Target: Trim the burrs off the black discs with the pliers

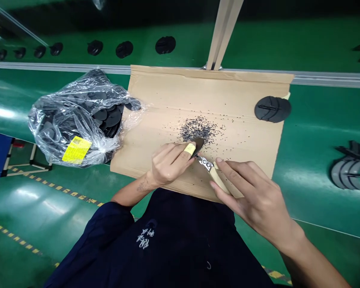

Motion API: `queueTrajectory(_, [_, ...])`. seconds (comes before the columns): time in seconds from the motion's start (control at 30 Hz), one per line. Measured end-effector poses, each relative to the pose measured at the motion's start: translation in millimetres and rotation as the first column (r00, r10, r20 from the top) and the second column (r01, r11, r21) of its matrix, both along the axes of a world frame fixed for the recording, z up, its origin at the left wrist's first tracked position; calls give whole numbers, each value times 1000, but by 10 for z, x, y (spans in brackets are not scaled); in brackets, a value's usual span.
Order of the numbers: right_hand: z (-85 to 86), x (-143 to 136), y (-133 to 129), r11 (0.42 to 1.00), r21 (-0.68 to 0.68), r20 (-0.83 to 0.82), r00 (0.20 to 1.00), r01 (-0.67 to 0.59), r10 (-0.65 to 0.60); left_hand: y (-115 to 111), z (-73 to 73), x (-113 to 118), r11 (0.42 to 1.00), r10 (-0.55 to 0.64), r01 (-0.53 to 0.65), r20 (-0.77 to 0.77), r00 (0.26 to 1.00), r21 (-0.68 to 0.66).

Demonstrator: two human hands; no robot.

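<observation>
My left hand [170, 163], with yellow tape on one finger, is closed on a small dark disc [199, 145]. My right hand [252, 192] holds pliers-like cutters [217, 176] by their cream handles, and the metal jaws touch or nearly touch the disc's lower edge. Both hands are over the near part of a cardboard sheet [159, 96]. Just beyond the disc lies a scattered pile of tiny black bits [198, 128]. A black oval part [272, 109] with ridges rests at the cardboard's right edge.
A clear plastic bag [69, 116] full of black discs, with a yellow label, sits left of the cardboard. Several black round parts [124, 49] stand in a row beyond the metal rail [318, 79]. More curved black parts [348, 172] lie at the far right.
</observation>
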State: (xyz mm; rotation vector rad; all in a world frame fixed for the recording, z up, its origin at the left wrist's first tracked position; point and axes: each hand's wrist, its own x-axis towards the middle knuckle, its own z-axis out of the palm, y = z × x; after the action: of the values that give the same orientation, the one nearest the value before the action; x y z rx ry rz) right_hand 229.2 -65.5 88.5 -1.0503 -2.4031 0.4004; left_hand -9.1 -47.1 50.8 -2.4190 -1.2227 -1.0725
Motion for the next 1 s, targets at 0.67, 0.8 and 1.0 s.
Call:
queueTrajectory(0.67, [-301,-302,-27,811,-581,-520,797,-67,-306,107,-200,226,645,568,542,813,131,-538])
queueTrajectory(0.8, [-356,-302,60,839,-544,-524,778,6,-345,51,-175,250,546,607,640,782,143,-541])
queueTrajectory(1.0, [-320,-136,70,974,-222,-404,904,54,-142,47,-196,218,596,582,606,803,125,-527])
